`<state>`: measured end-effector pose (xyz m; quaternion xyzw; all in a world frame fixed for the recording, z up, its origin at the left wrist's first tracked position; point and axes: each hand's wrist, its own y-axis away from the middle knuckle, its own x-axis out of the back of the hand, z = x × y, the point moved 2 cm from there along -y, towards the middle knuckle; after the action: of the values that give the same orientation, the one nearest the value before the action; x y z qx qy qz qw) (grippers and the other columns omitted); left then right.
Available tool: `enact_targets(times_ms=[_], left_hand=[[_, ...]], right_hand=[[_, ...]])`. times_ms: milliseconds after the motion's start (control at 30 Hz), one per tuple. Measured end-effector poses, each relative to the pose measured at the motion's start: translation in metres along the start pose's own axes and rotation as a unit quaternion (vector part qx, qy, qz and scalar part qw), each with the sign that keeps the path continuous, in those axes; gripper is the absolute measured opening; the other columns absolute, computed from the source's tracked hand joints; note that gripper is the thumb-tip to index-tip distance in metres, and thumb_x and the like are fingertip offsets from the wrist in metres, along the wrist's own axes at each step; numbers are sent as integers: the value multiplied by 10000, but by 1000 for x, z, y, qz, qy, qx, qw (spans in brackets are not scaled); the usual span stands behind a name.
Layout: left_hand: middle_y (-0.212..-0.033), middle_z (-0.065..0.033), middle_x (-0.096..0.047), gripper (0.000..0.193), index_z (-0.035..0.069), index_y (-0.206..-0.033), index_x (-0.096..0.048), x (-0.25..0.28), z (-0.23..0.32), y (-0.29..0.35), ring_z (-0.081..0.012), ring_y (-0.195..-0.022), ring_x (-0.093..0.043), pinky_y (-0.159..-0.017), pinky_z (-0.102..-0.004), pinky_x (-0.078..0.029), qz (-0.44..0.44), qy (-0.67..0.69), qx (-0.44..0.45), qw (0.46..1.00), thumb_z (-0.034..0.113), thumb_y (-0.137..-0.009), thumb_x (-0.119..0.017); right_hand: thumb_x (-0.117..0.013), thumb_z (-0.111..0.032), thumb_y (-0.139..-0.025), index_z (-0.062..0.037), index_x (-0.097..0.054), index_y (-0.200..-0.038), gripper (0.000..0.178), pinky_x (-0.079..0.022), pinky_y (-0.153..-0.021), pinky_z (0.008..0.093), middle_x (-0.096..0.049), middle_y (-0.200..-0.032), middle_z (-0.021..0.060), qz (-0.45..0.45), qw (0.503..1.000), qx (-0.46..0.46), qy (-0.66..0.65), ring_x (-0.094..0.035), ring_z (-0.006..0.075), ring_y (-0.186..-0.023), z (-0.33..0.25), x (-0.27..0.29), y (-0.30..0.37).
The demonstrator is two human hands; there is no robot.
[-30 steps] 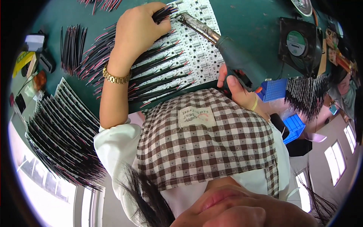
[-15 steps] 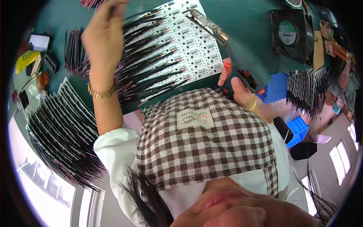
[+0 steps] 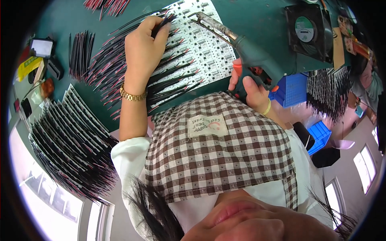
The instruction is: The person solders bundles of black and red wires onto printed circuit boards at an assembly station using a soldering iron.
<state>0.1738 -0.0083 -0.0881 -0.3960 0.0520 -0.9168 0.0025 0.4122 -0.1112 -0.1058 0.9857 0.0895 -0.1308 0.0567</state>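
My left hand (image 3: 145, 48) is closed, with a few black wires (image 3: 170, 18) pinched at the fingertips. It sits above the left edge of a white circuit board panel (image 3: 215, 50), which carries rows of small black components. Spread across the panel's left part and the mat are many black and red wires (image 3: 110, 66), partly hidden by my hand and wrist. My right hand (image 3: 254, 91) grips a dark soldering gun (image 3: 257, 52) with an orange trigger. The gun's metal tip points up and left over the panel, apart from the held wires.
A green mat (image 3: 257, 16) covers the bench. A black fan (image 3: 309, 34) stands at the far right. At left lie a bundle of wires (image 3: 80, 56) and a stack of wired board strips (image 3: 72, 140). Blue crates (image 3: 291, 90) and more wired strips (image 3: 327, 92) are at right.
My left hand has moved right and down from the far left, bringing wires over the panel. The soldering gun has shifted slightly left and stays in my right hand.
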Motion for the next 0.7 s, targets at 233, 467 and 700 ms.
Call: enact_targets(times_ms=[233, 467, 700], left_hand=[[-673, 0, -623, 173, 4, -865, -654, -2, -16, -3, -25, -614, -496, -596, -189, -420, 20, 11, 49, 999, 154, -780, -671], [-617, 16, -599, 199, 18, -839, -673, -4, -15, 6, -8, -569, -464, -565, -179, -410, 11, 12, 72, 997, 190, -744, -708], [-556, 16, -569, 215, 47, -840, -694, -4, -16, 4, -22, -498, -453, -537, -188, -413, 10, -57, 34, 998, 220, -715, -722]], right_hand=[[-512, -232, -919, -10, -437, -1264, 417, -437, -682, 297, -555, -818, 85, -81, 981, 12, 175, -530, 139, -724, 13, 0, 3], [-509, -180, -912, -4, -442, -1238, 376, -431, -675, 290, -558, -832, 84, -82, 985, -4, 153, -528, 135, -721, 16, -4, 5], [-694, -62, -768, 9, -630, -930, 188, -503, -656, 261, -656, -815, 70, -1, 989, -10, 148, -638, 142, -710, 13, -11, 1]])
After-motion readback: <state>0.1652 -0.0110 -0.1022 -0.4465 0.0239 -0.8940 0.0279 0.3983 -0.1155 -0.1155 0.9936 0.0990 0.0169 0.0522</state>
